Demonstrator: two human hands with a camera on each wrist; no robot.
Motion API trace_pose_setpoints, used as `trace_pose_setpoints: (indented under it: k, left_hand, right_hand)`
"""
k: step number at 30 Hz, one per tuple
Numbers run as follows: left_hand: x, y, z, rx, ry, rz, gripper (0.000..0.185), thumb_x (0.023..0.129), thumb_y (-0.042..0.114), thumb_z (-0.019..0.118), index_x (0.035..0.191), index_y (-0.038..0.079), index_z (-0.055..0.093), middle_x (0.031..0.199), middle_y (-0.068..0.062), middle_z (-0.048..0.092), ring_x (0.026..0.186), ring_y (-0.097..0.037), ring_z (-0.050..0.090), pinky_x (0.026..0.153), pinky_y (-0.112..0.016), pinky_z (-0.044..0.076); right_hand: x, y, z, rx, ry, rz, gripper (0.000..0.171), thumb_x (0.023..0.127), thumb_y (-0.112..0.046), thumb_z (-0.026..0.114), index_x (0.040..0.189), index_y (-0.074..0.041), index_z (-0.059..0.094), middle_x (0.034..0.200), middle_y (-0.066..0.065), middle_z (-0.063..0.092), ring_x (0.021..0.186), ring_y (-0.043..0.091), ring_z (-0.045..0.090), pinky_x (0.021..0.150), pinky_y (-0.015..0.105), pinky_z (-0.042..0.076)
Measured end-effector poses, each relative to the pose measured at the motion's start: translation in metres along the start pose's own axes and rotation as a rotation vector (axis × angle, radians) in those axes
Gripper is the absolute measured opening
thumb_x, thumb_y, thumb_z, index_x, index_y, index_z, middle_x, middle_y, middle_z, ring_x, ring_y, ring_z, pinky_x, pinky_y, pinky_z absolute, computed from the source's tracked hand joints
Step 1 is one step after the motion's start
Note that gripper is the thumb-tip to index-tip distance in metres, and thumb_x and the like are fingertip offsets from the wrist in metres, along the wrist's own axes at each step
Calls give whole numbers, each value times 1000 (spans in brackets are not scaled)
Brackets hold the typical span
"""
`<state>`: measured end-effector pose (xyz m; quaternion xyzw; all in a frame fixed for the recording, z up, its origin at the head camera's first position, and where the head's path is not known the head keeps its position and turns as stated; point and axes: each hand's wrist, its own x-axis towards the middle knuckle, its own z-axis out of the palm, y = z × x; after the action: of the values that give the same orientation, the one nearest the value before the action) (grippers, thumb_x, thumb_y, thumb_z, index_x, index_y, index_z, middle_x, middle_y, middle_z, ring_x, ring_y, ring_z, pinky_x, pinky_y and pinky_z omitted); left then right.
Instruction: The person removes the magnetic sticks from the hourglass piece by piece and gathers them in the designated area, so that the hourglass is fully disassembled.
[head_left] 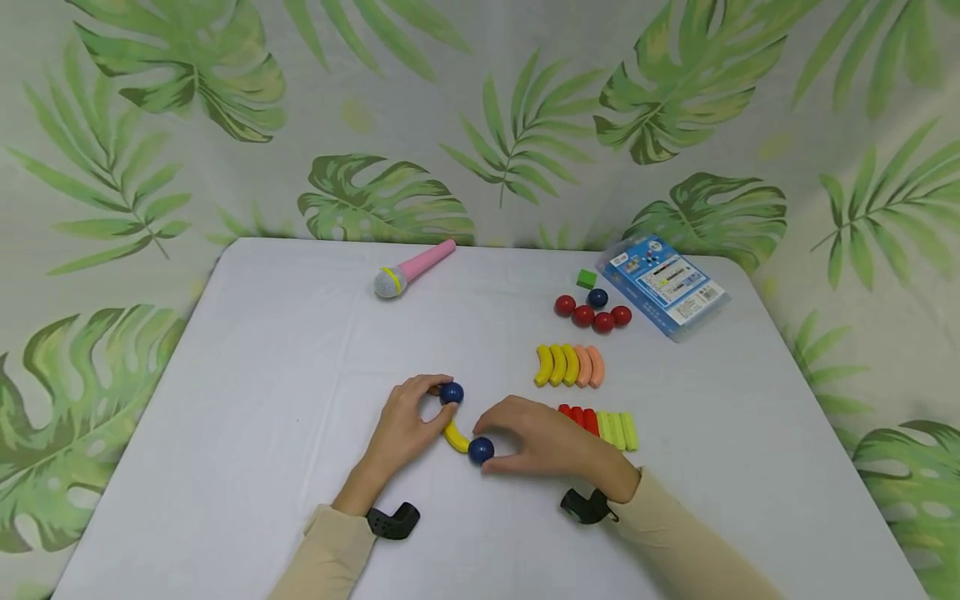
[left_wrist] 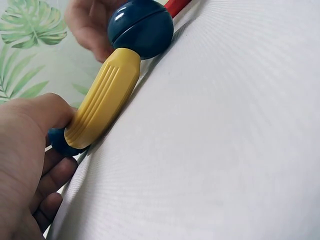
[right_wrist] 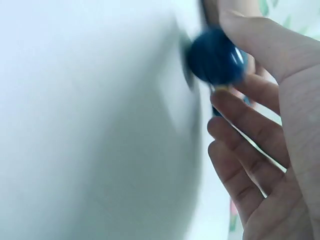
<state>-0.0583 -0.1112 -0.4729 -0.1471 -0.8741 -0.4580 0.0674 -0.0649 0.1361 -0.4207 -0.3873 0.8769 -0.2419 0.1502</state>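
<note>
Two dark blue balls are joined by a yellow curved stick (left_wrist: 104, 100) near the middle of the white table. My left hand (head_left: 405, 425) pinches the far blue ball (head_left: 452, 393) between thumb and fingers; in the left wrist view the thumb lies along the yellow stick's end and partly hides that ball. At the stick's near end, my right hand (head_left: 536, 437) has its thumb and index finger around the other blue ball (head_left: 481, 451). The right hand's remaining fingers (right_wrist: 250, 165) are spread beside that ball in the right wrist view.
Right of the hands lie red sticks (head_left: 589, 422) and light green sticks (head_left: 617, 431). Beyond them are yellow curved sticks (head_left: 557, 365), pink curved sticks (head_left: 590, 367), several red balls (head_left: 582, 316), a loose blue ball (head_left: 597, 298), a green block (head_left: 587, 278), a blue package (head_left: 665, 283) and a pink toy microphone (head_left: 415, 268).
</note>
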Motion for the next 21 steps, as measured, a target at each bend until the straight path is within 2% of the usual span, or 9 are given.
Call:
trace_pose_setpoints:
  k: [6,13,18,21]
  left_hand:
    - [0,0,1,-8,-1,8,36,92,16,80,126,10,70,109,-5,71,104,-23,63,102,-51,45]
    - [2,0,0,-18,26,11,35,92,13,78,126,8,70,111,-6,72,104,-23,65,98,-47,50]
    - [2,0,0,-14,26,15,36,92,13,79,126,8,71,111,-6,73,104,-23,65,99,-48,49]
    - [2,0,0,-23,19,7,35,92,13,79,126,8,71,111,-6,73,104,-24,65,100,-49,48]
  right_hand:
    - [-3,-7,10,5,-21,-20,37,92,-36,79,126,-25,70,124,-11,70,116,7,61,102,29,53]
    - [-4,-7,2,-16,-56,-2,35,92,-33,78,125,-24,70,121,-11,69,113,6,61,99,28,54]
    - [-4,2,-20,-24,25,46,36,92,-30,78,125,-20,69,122,-9,69,112,9,61,98,31,55]
    - [-1,15,-37,16,102,70,39,91,-23,79,127,-15,67,123,-2,69,110,14,63,96,36,57]
